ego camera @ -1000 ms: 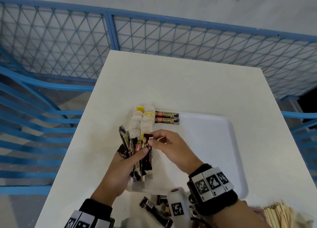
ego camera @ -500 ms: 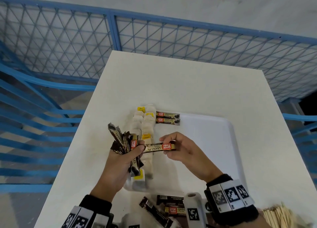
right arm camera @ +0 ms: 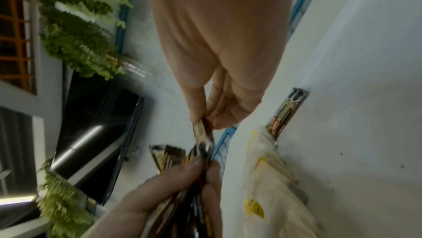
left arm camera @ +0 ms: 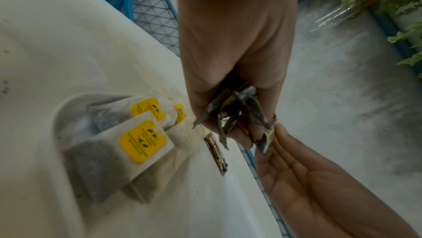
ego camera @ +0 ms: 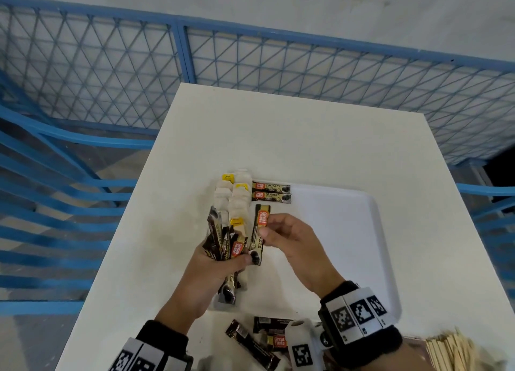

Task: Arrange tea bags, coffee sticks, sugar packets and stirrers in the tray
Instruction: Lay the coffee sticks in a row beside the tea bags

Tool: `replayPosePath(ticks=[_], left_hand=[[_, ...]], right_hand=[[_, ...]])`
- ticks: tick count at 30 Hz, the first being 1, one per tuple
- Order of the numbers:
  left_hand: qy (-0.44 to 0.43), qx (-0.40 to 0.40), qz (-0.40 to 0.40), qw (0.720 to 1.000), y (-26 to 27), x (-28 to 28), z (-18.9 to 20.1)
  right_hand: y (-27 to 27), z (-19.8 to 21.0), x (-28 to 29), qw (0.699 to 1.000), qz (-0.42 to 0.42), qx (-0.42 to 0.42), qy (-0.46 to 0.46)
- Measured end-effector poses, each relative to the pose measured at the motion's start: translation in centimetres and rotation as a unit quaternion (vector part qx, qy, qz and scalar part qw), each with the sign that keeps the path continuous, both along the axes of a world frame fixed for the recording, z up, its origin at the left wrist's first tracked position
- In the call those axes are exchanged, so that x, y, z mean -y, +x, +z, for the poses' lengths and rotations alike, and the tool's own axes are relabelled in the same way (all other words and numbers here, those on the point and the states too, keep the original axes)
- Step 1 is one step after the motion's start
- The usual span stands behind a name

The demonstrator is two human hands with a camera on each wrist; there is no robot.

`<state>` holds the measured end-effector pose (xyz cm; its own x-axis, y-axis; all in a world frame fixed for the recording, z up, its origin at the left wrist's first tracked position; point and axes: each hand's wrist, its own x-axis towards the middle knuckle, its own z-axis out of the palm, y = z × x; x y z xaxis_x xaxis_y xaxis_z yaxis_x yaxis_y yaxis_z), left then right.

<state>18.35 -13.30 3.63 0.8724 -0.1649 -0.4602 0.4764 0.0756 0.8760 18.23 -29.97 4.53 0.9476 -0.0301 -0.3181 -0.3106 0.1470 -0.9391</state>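
Head cam looks down over table point(ego camera: 320, 147); wrist cams close, both share tea bags point(left arm camera: 128, 144).

Dim, blurred wrist views; fisheye edges

"Great Taste GRANULES" reads on the two coffee sticks point(ego camera: 271, 192) lying in the tray point(ego camera: 370, 231).

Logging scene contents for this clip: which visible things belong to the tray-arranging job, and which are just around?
Job:
tray
tea bags
two laid coffee sticks
stick pinched by right hand
bundle in left hand
loose sticks
stirrers

Around:
table
blue mesh fence
plants
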Motion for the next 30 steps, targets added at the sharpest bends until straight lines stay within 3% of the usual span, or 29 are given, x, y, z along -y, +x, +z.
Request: replayPosePath(ticks=[4, 8, 11, 13, 16, 20, 23, 26, 30], left_hand=[[-0.002, 0.0, -0.024, 1.0, -0.2, 0.1, 0.3], [-0.041, -0.004, 0.068, 0.997, 0.7, -0.8, 0.2], [-0.039, 0.006, 0.073, 0.997, 1.3, -1.2, 0.4], [-0.02, 0.014, 0.078, 0.997, 1.3, -1.4, 0.3], [-0.022, 0.01, 0.104, 0.994, 1.2, -1.6, -0.1], [-0.033, -0.003, 0.123, 0.992, 1.2, -1.6, -0.4], [-0.068, -0.028, 0.143, 0.987, 1.2, -1.6, -0.2], [-0.099, -0.057, 0.177, 0.978, 1.2, -2.0, 0.0], [-0.082, -0.066, 0.181, 0.978, 1.1, -2.6, -0.4]], right_hand=[[-0.5, -0.2, -0.7, 0.995, 0.052, -0.012, -0.08], [-1.0, -0.1, -0.3, 0.98, 0.127, -0.024, -0.151], [-1.0, -0.3, 0.3, 0.967, 0.155, -0.005, -0.202], [-0.8, -0.3, 0.5, 0.978, 0.119, -0.008, -0.169], [-0.4, -0.5, 1.0, 0.997, 0.042, -0.038, -0.046], [0.1, -1.4, 1.2, 0.997, -0.01, -0.061, 0.05], [1.0, -2.2, 1.7, 0.987, -0.11, -0.061, 0.098], [2.3, -3.2, 3.1, 0.967, -0.219, -0.069, 0.107], [4.0, -4.7, 4.0, 0.959, -0.255, -0.115, 0.048]])
